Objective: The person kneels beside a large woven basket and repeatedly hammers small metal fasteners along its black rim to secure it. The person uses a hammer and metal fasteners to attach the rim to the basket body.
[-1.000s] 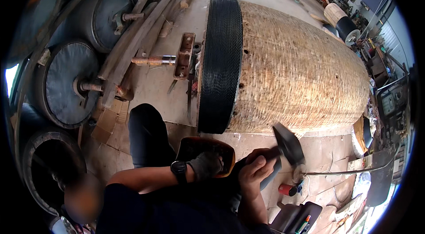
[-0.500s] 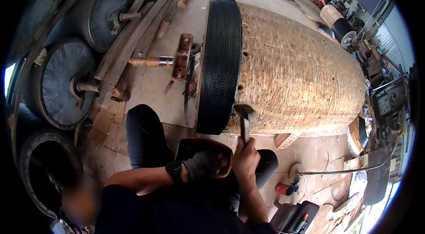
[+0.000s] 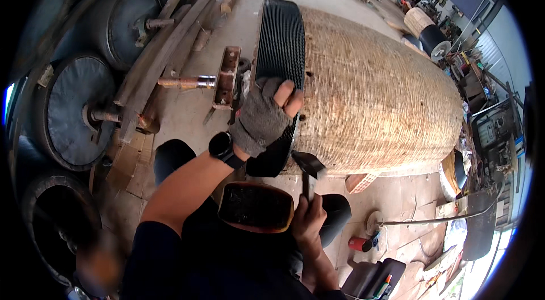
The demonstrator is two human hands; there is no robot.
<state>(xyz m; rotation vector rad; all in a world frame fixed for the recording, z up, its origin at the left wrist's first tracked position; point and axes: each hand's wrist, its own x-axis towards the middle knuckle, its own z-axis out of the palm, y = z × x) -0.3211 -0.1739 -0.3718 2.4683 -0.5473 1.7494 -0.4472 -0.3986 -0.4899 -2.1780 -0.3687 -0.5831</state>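
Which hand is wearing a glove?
The left hand, over the black band: it wears a grey glove with bare fingertips showing. The right hand is bare and grips the hammer.

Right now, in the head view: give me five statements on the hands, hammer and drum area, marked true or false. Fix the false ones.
1. The right hand grips a hammer. True.
2. The left hand is bare. False: the left hand wears a grey fingertipless glove.
3. A ridged black band wraps the left end of the large tan drum. True.
4. The hammer's head is at the drum's right end. False: it is by the near edge, close to the band.
5. A black wristwatch is on the right wrist. False: it is on the left.
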